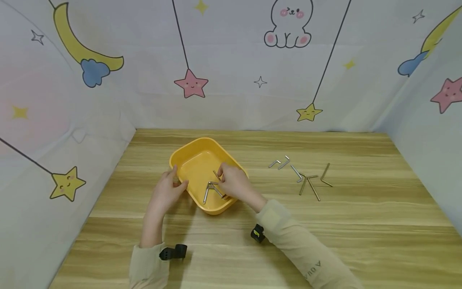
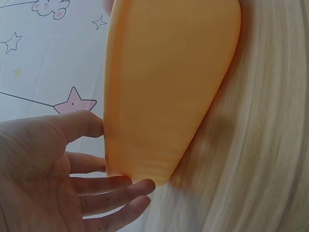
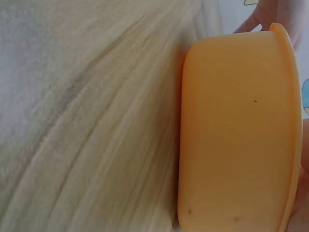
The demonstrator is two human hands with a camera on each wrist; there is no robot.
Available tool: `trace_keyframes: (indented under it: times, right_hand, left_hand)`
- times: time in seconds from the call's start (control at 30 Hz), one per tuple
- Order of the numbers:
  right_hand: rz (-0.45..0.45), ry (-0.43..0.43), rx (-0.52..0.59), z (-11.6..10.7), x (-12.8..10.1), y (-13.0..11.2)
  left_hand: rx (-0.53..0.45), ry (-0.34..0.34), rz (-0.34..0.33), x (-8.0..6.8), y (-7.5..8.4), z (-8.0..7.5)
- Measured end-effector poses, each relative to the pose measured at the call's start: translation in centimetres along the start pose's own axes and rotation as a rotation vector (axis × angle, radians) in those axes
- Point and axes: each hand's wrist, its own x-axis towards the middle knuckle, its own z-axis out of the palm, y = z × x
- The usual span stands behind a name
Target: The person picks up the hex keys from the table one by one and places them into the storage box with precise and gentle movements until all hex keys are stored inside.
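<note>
Yellow tray (image 1: 187, 160) steadied w/ flat-fingered L hand (image 1: 167, 190), R hand (image 1: 234, 182) pinched hex key (image 1: 216, 175) inside; could've slipped, snagged on keys (image 1: 211, 190) already there.

- The yellow tray (image 1: 184, 158) is being seen as smooth, slightly glossy plastic.
- The hex keys (image 1: 301, 176) are being shown as shiny metal.
- The table (image 1: 361, 224) is being presented as matt, grained wood.

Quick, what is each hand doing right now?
Left hand: open, straight fingers resting against the side of the yellow tray.
Right hand: inside the tray, fingers pinching a metal hex key.
</note>
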Motion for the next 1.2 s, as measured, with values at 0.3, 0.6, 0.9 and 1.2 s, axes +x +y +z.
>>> trace_keyframes:
  times: [0.3,0.6,0.9,1.2]
  right_hand:
    - [0.012,-0.070,-0.081,0.6,0.4,-0.3]
    - [-0.027,-0.014,-0.054,0.6,0.2,0.0]
    - [-0.112,0.103,-0.071,0.1,-0.9,0.0]
    - [-0.292,0.192,-0.140,-0.3,-1.8,0.7]
  left_hand:
    - [-0.005,-0.004,-0.003,0.0,0.0,0.0]
    - [0.000,0.005,0.004,-0.1,0.0,0.0]
    - [-0.003,0.004,0.004,0.0,0.0,0.1]
    - [-0.010,-0.008,-0.007,0.0,0.0,0.1]
